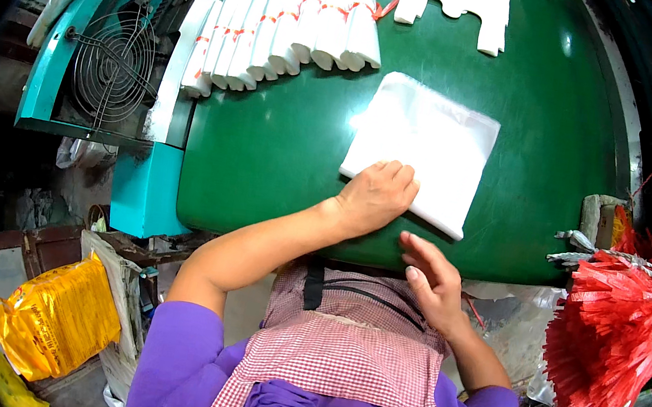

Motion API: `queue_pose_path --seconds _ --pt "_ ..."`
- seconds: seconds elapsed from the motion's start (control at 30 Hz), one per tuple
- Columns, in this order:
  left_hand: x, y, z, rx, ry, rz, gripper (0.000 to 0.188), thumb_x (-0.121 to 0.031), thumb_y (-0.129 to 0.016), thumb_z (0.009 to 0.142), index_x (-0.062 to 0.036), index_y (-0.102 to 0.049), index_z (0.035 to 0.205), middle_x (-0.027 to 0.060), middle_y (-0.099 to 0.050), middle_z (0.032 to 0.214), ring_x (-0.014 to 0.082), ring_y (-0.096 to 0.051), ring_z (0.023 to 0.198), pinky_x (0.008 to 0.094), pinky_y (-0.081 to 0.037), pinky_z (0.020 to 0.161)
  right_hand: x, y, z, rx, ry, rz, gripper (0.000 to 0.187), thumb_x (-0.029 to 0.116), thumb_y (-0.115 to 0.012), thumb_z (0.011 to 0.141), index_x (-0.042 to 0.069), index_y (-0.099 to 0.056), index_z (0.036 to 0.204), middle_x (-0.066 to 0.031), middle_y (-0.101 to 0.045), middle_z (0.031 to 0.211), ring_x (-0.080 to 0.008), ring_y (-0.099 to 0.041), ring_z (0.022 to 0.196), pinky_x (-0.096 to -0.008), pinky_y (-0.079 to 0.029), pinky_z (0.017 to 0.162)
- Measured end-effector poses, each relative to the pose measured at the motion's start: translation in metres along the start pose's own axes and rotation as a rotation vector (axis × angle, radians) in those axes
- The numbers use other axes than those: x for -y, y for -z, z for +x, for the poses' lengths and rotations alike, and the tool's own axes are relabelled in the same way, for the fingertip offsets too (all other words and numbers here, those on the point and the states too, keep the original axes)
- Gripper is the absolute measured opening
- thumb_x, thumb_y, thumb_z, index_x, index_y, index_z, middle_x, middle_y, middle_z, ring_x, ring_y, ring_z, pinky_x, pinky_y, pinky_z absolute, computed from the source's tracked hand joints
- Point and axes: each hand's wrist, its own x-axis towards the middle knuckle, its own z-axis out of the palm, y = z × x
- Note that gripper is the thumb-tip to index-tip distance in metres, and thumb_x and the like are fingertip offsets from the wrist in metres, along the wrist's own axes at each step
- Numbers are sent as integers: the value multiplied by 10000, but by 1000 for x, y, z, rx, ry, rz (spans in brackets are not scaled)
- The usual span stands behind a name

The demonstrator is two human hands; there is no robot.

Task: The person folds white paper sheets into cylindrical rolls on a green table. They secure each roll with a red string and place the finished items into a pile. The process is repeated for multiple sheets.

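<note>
A flat stack of clear-white plastic bags [432,147] lies at a slant on the green tabletop. My left hand [380,197] rests on its near edge with the fingers curled closed on the plastic; the fingertips are hidden beneath the knuckles. Just off the table's front edge, nearer my apron, my right hand [431,279] holds nothing, its thumb and fingers apart. At the far left of the tabletop, a slanting row of several rolled bundles of white plastic bags [287,30] lies side by side, each tied with a red strip.
More white plastic bags with cut-out handles [459,3] lie at the far edge of the green table [265,163]. A large bunch of red plastic strips [610,331] hangs at the right. On the left are a metal fan guard [114,64] and a yellow plastic-wrapped package [55,320].
</note>
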Motion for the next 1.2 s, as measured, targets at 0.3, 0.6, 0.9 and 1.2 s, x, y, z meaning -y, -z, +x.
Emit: queue_pose_path --seconds 0.3,0.6,0.9,1.2 --pt "19 34 -38 308 -233 -459 372 14 -599 750 -95 -614 1106 125 -478 1410 292 -369 1371 557 -301 1085 -20 45 67 -178 -415 870 624 -62 -600 816 -28 -385 1401 -180 -554 1276 -250 -577 1130 -350 -487 975" --pt "19 33 -23 94 -303 -102 203 -122 -661 714 -127 -614 912 49 -575 1029 239 -566 992 451 -372 988 -14 65 67 439 489 -918 379 84 -495 881 89 -594 1247 -129 -489 1403 -286 -450 1317 -443 -354 1101" --pt "17 30 -15 298 -109 -316 226 -117 -660 735 -79 -667 958 151 -525 1354 427 -438 1280 623 -337 1009 18 76 60 571 131 -803 489 122 -577 866 -30 -478 1320 -204 -416 1440 -314 -401 1344 -438 -318 1118" --pt "6 35 -72 74 12 -487 389 -100 -681 798 -83 -606 1179 145 -652 1133 295 -635 1031 438 -484 920 16 30 20 214 166 -960 460 202 -750 744 -12 -597 1122 -191 -530 1269 -361 -513 1163 -450 -426 988"
